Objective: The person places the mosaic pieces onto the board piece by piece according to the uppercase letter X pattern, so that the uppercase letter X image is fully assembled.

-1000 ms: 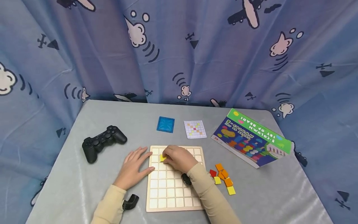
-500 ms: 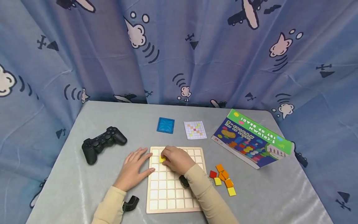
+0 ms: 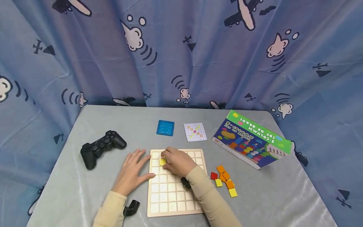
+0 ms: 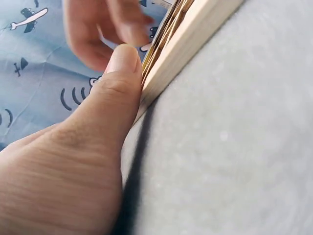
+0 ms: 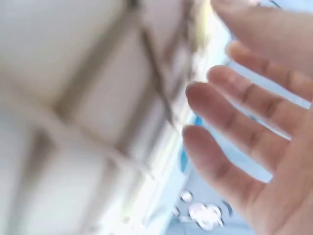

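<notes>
A wooden grid board (image 3: 172, 197) lies flat on the grey table. One yellow square tile (image 3: 163, 161) sits on it in the second row from the far edge, towards the left. My right hand (image 3: 179, 162) is over the board, its thumb and index finger parted on either side of that tile. In the right wrist view the fingers (image 5: 230, 117) are loosely extended, and the yellow tile (image 5: 201, 22) is a blur near the thumb. Spread along the board's left side is my left hand (image 3: 130, 175); its thumb (image 4: 115, 93) rests at the wooden edge.
Right of the board lies a loose group of orange tiles (image 3: 226, 175), yellow tiles (image 3: 233, 192) and a red tile (image 3: 214, 176). Beyond are a pattern card (image 3: 195, 131), a blue tray (image 3: 165, 128) and a toy box (image 3: 252, 138). A black game controller (image 3: 102, 148) is at left.
My right thumb and index finger have spread away from the yellow tile, which now shows more fully on the grid. The left hand stays at the board's edge. The head view has shifted slightly.
</notes>
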A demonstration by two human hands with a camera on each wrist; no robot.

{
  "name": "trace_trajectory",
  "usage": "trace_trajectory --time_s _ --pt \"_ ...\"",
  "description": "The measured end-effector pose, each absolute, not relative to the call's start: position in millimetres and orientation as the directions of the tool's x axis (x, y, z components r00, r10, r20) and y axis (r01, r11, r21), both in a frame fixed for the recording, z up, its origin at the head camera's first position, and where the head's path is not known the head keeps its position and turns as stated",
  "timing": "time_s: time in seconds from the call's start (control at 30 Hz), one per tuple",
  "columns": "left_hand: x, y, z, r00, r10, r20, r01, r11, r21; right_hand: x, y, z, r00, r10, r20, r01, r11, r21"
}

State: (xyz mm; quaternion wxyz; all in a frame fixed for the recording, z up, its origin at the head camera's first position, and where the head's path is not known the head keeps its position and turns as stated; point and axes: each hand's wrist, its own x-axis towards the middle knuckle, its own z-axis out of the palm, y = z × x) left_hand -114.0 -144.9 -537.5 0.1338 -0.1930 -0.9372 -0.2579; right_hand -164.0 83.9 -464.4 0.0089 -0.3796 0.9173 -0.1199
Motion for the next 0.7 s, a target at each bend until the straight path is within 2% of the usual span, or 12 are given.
trace_trajectory --time_s 0.2,0.33,0.53,0.7 --pt "-113 -141 -541 -0.917 0.305 0.256 0.393 0.797 0.459 -157 137 -429 -0.782 -0.587 0.209 -0.621 0.711 -0.33" --pt "-111 -140 -541 -0.929 0.296 0.222 0.367 0.807 0.463 -134 185 -417 -0.86 -0.466 0.207 -0.51 0.785 -0.352" --pt "-109 -141 -536 -0.934 0.293 0.204 0.354 0.829 0.432 -89 244 -428 -0.972 -0.236 0.023 -0.229 0.913 -0.337" --pt "-106 -142 -530 -0.936 0.301 0.18 0.35 0.844 0.406 -66 267 -447 -0.985 -0.069 -0.161 -0.014 0.947 -0.321"
